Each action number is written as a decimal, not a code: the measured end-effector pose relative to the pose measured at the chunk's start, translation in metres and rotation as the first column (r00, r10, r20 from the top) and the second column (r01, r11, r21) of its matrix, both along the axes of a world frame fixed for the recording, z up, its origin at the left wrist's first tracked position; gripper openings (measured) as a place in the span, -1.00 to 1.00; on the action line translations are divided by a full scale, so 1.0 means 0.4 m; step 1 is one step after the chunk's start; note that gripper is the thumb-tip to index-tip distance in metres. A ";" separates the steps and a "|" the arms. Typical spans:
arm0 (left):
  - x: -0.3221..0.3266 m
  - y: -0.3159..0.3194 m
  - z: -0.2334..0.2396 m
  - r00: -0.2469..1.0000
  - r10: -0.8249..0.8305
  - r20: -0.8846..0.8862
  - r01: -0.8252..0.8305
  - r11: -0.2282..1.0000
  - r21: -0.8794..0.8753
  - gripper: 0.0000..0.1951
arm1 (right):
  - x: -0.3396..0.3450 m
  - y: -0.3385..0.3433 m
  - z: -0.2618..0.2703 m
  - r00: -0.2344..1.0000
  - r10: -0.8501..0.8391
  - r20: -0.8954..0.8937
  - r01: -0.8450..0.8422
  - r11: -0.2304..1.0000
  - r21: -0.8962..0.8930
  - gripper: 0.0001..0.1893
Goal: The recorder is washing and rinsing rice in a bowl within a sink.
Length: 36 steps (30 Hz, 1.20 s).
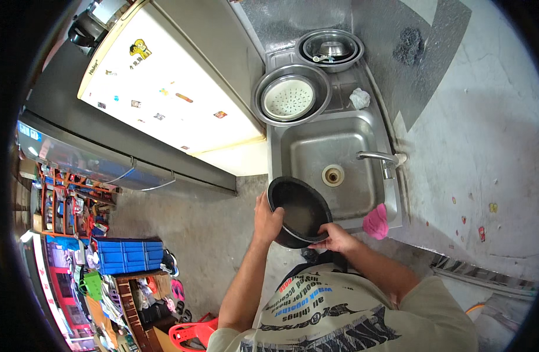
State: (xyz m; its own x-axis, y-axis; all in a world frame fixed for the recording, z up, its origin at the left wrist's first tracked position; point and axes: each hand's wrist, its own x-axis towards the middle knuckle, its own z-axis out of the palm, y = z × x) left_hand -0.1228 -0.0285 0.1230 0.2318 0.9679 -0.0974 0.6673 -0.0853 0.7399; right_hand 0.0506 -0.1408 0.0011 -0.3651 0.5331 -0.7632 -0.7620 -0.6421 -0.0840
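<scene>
A round black pot [301, 211] is held between my two hands, tilted over the near left edge of the stainless steel sink [304, 147]. Its inside faces me, and some cloudy liquid or a stain seems to lie at the bottom; I cannot tell which. My left hand [268, 220] grips the left rim with the thumb inside. On the lower right rim sits my right hand [334, 237], its thumb over the edge. Beyond the pot, the sink basin shows a round drain [332, 175] and a curved metal faucet [379, 157] on its right side.
A pink cloth [375, 221] hangs on the sink's near right corner. On the drainboard stand a steel basin [257, 99] with a white strainer [289, 97], stacked steel bowls [358, 64] and a crumpled white cloth [360, 98]. A refrigerator [177, 92] borders the left, and a red plastic chair [192, 333] is behind.
</scene>
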 end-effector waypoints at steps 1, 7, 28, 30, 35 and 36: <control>0.000 0.002 0.002 1.000 -0.004 -0.012 0.004 1.000 -0.007 -0.40 | -0.003 0.003 0.005 1.000 -0.011 0.005 0.011 1.000 -0.022 -0.64; 0.001 0.015 -0.002 0.999 -0.031 -0.013 0.032 0.999 0.007 -0.40 | -0.001 0.007 0.035 1.000 -0.020 0.009 0.020 1.000 -0.017 -0.68; 0.029 0.056 0.018 0.989 -0.063 -0.130 0.071 0.996 0.054 -0.44 | -0.029 0.012 0.007 0.990 -0.047 -0.133 0.042 0.998 -0.036 -0.63; 0.031 0.061 0.020 0.987 -0.081 -0.140 0.091 0.993 0.069 -0.43 | -0.032 0.010 0.005 0.989 -0.046 -0.142 0.042 0.999 -0.032 -0.63; 0.034 0.074 0.012 0.976 -0.114 -0.184 0.138 0.983 0.122 -0.41 | -0.040 0.014 -0.008 0.987 -0.056 -0.152 0.047 0.997 -0.063 -0.63; 0.041 0.076 0.020 0.976 -0.117 -0.185 0.141 0.983 0.121 -0.41 | -0.040 0.014 -0.010 0.982 -0.063 -0.177 0.054 0.997 -0.054 -0.64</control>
